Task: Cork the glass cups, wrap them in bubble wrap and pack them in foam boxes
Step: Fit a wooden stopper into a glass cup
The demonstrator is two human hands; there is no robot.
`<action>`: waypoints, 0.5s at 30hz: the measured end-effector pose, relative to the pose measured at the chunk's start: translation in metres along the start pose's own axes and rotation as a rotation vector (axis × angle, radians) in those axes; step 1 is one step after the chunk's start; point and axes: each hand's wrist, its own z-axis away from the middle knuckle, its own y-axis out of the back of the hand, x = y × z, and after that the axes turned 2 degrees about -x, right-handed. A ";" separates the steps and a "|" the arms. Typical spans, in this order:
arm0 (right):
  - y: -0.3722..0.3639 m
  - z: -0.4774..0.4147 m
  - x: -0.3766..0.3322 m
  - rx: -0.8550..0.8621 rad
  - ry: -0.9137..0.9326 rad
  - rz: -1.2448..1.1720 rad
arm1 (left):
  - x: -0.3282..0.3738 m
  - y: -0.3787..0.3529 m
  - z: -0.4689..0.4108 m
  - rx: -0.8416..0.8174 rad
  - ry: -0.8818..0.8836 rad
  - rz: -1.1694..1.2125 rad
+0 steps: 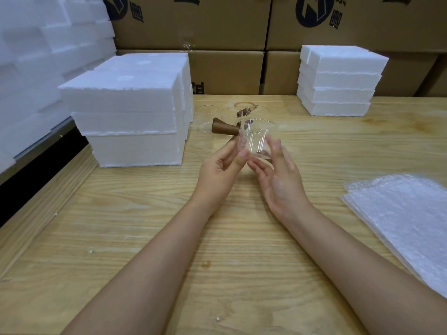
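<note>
foam boxes (125, 112): stacked on the left of the desk (145, 238), well apart from the hands. We don't need them until the wrap is on.
left grip (220, 170): thumb and curled fingers pinch the glass cup at its lower left wall and hold it up off the desk.
cork (225, 129): brown and tapered, sticking out leftward from the cup's side. It looks seated, but we can't tell how deep through the glass.
spare cups (229, 111): clear, standing on the desk just behind the hands and too faint to count. A loose cork (243, 112) lies among them.
glass cup (254, 143): clear and tilted, in the air between both hands, over mid-desk.
step: we judge this is the corking, at the seat check.
how: we hold the cup low on the body and push the cork along its own axis with a slight twist. No side load, since the thin glass could crack at the socket. We stop when it is snug.
right grip (278, 180): open, palm up, with straight fingers resting against the cup's right wall. It steadies the cup and does not clamp it.
foam slabs (338, 81): a second stack at far right, untouched.
bubble wrap (406, 213): sheets piled at the right edge, near the right arm. We judge the right hand fetches a sheet next, so the left pinch should be firm before the right lets go.
</note>
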 end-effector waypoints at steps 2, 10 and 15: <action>0.001 -0.001 -0.001 0.025 0.075 0.059 | 0.000 -0.001 0.000 0.027 0.008 0.014; -0.004 0.006 -0.001 0.006 0.115 0.201 | -0.004 -0.002 0.000 0.094 -0.030 -0.007; -0.001 0.004 -0.002 0.003 0.097 0.134 | -0.004 -0.003 0.000 0.105 -0.046 -0.022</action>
